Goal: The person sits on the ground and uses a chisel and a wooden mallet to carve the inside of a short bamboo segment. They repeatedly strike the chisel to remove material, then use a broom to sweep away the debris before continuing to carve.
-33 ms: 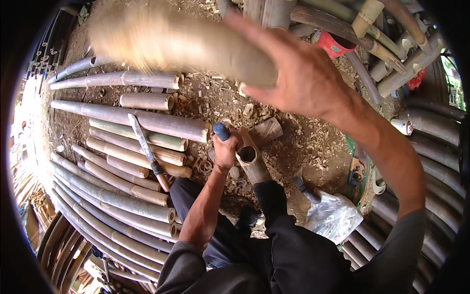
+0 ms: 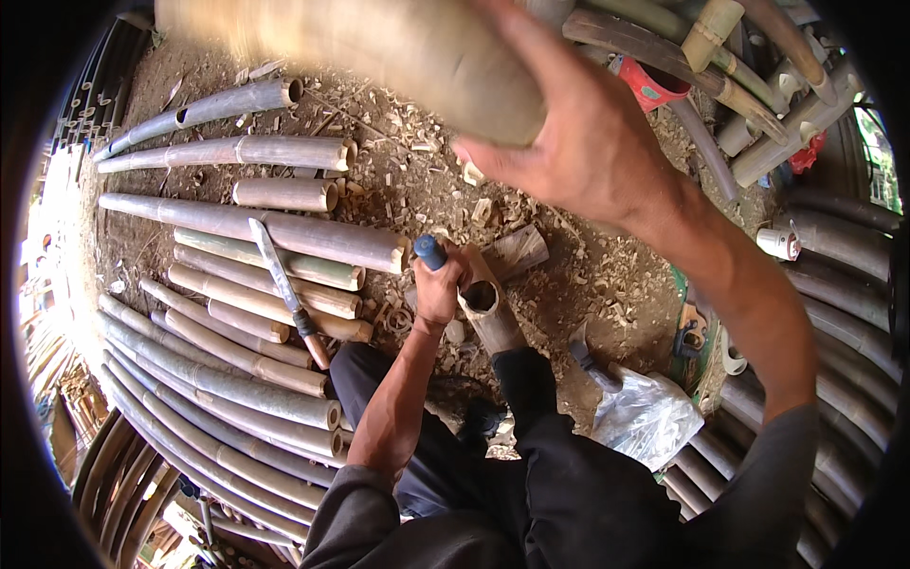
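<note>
My left hand [image 2: 440,292] is closed round the blue handle [image 2: 429,252] of an upright tool, probably a chisel; its blade is hidden. Beside that fist a pale bamboo piece [image 2: 495,322] with a dark hole cut in it runs toward my knee. High above hangs a thick, light-coloured length of wood or bamboo [image 2: 398,66], blurred by motion, with my right hand [image 2: 592,142] gripping its near end. On the bamboo poles to the left lies a long knife [image 2: 275,266] with a dark-wrapped handle.
Several bamboo poles [image 2: 227,365] fill the left side. Wood chips [image 2: 607,294] litter the ground. A dark-handled tool [image 2: 592,360] lies by a clear plastic bag [image 2: 647,417] at the right. Farther back are a red container [image 2: 654,87] and stacked bamboo [image 2: 796,128].
My right hand has lifted the blurred piece slightly higher, toward the top edge. My left hand and the blue-handled tool have stayed in place.
</note>
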`<state>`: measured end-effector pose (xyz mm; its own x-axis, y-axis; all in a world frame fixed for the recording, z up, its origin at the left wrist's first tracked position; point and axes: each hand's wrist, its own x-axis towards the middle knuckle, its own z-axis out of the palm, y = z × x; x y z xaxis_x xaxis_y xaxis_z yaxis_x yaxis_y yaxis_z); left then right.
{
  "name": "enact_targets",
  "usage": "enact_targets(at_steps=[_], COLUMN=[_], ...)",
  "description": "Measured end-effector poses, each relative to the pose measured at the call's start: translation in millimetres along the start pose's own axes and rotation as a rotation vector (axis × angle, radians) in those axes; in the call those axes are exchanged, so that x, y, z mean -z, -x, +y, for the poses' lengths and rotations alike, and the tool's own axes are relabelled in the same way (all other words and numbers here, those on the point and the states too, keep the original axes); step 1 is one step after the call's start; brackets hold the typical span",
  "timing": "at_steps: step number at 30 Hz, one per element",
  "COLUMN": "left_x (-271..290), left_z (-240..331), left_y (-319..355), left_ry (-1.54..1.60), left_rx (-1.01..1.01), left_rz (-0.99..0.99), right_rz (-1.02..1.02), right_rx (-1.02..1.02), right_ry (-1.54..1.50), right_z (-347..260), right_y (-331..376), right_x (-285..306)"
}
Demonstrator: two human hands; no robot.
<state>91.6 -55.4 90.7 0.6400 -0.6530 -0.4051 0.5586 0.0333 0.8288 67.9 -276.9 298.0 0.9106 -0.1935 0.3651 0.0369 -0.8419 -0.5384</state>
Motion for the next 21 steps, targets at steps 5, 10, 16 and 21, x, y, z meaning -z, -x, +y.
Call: enact_targets(at_steps=[5, 10, 16, 21], left_x=[-23.6, -45.6, -53.7, -43.9], left_z=[-0.4, -5.1, 49.7, 26.1], left_y=[12.1, 14.4, -21.7, -1.9], left_ry=[-0.135, -0.255, -0.200, -0.316], left_rx=[-0.028, -0.077, -0.089, -0.192], left_rz=[0.236, 0.321, 0.155, 0.167], right_rz=[-0.574, -0.490, -0.109, -0.067], right_rx=[-0.121, -0.473, -0.560, -0.536], right_ry=[0.103, -0.128, -0.404, -0.444], right_z=[-0.5, -1.8, 17.1, 11.2], right_y=[62.9, 71.3, 81.5, 92.8], right_x=[-28.5, -19.3, 19.4, 34.0])
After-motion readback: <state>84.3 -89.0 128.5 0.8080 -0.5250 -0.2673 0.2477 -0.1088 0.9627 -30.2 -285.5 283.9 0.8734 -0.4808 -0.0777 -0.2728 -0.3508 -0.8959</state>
